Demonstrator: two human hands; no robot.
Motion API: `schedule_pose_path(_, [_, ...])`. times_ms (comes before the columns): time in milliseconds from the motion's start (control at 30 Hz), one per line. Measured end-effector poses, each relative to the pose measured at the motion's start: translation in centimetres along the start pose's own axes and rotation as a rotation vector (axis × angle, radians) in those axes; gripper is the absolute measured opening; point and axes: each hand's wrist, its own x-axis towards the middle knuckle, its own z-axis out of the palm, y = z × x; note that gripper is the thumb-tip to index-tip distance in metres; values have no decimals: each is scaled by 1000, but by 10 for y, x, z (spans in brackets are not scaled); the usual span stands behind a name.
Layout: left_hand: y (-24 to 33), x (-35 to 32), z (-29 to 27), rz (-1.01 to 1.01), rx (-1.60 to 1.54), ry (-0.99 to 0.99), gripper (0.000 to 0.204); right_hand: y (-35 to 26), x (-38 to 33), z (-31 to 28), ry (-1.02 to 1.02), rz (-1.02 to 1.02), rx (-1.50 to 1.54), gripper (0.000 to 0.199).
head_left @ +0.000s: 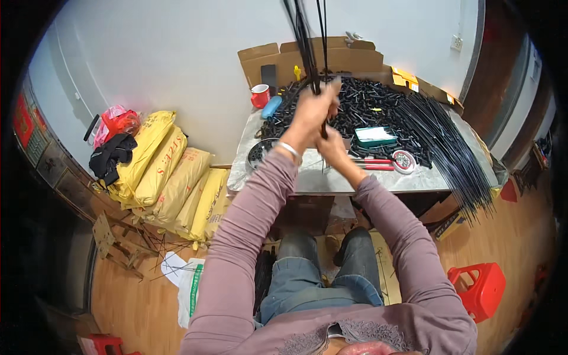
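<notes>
My left hand (312, 113) is closed round a bundle of thin black rods (303, 41), which stands up past the top of the view. Just below it, my right hand (335, 148) is closed near the bundle's lower end; its fingers are partly hidden, but a short dark piece shows between the two hands. Both hands are over the front part of the table (319, 186). Behind them spreads a heap of short black tube-like pieces (370, 97). Near my right hand lie red-handled pliers (377, 167) and a round dish of small bits (404, 161).
A green box (375, 137) with white contents sits in the heap. More long black rods (452, 154) overhang the table's right side. A red mug (260, 96) and cardboard (343, 57) stand behind. Yellow sacks (160, 174) are stacked left; a red stool (484, 291) stands right.
</notes>
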Motion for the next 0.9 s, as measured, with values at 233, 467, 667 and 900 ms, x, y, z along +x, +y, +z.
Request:
schedule_pose_path(233, [7,16,-40,-69,-599,-42,65,-70,-22,-31,-600,506,545,23])
schedule_pose_path(467, [15,18,-41,-132,-436,-59,47,-125,-38,-65,-361,460,708,32])
schedule_pose_path(667, [14,7,-34,-177,-462,-35,27,-130,-46,-78,-306,384,414,28])
schedule_pose_path(900, [2,2,-18,-233,-478,110,34,-113,-65,-73,-258,385,429,31])
